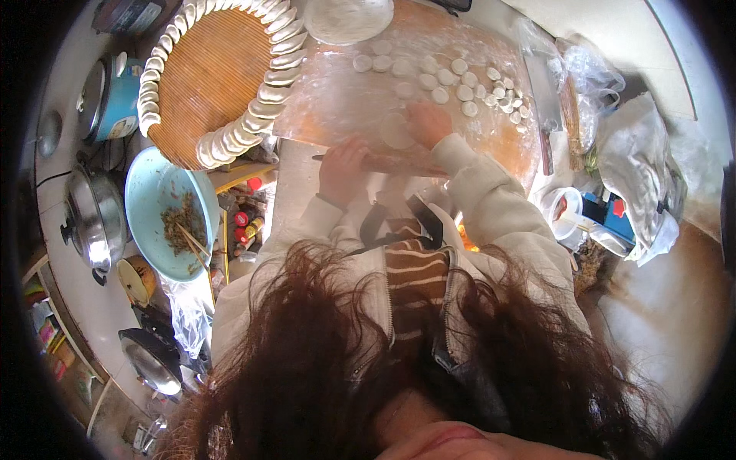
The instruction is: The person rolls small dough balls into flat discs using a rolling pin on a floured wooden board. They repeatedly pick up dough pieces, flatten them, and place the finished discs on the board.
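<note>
My left hand [343, 168] is closed over a thin wooden rolling pin [405, 167] at the front edge of the floured wooden board [328, 86]. The pin's dark tip sticks out left of the hand; blur softens the rest. On the board, the fingers of my right hand [430, 123] grip the right edge of a flat round dough wrapper [395, 131]. Beyond it lie several flattened dough discs [440, 95], and farther right are several small dough pieces [506, 104]. Several overlapping filled dumplings [282, 60] line the rim of a round ridged tray [213, 75] at the left.
A floury bowl [348, 20] stands at the back. Left are a light-blue basin [135, 195] with filling [183, 224] and chopsticks [192, 238], a lidded steel pot [95, 218] and a blue cooker [118, 98]. A cleaver [543, 95] and plastic bags [589, 80] lie right.
</note>
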Demonstrator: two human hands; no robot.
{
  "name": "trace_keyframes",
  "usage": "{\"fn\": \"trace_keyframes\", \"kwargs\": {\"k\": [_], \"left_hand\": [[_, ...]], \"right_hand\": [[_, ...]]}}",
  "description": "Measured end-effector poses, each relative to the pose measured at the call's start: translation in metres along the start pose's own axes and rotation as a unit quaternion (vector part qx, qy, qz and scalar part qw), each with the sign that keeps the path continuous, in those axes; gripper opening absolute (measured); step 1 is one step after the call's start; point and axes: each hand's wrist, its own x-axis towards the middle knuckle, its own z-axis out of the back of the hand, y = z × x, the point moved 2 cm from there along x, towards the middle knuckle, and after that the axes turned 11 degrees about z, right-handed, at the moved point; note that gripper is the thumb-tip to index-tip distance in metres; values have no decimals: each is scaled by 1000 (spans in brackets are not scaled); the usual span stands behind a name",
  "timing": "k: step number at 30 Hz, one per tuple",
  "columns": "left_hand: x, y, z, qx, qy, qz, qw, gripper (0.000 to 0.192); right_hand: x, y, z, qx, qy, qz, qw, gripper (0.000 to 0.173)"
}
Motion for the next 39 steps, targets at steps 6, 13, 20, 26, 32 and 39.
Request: {"fn": "trace_keyframes", "kwargs": {"k": [6, 13, 20, 26, 32, 39], "left_hand": [[2, -1, 4, 7, 38, 14, 999, 45], [4, -3, 11, -6, 41, -24, 999, 46], [0, 6, -4, -21, 25, -36, 999, 45], [7, -8, -6, -38, 39, -50, 997, 46], [10, -22, -22, -24, 55, 7, 998, 51], [96, -46, -44, 44, 39, -83, 995, 55]], "right_hand": [[22, 55, 16, 333, -139, 67, 930, 31], [33, 49, -33, 13, -190, 160, 968, 29], [-38, -67, -50, 125, -177, 211, 953, 32], [-15, -19, -19, -78, -266, 251, 927, 34], [-100, -59, -27, -87, -182, 191, 961, 44], [-118, -88, 6, 61, -211, 67, 973, 57]]}}
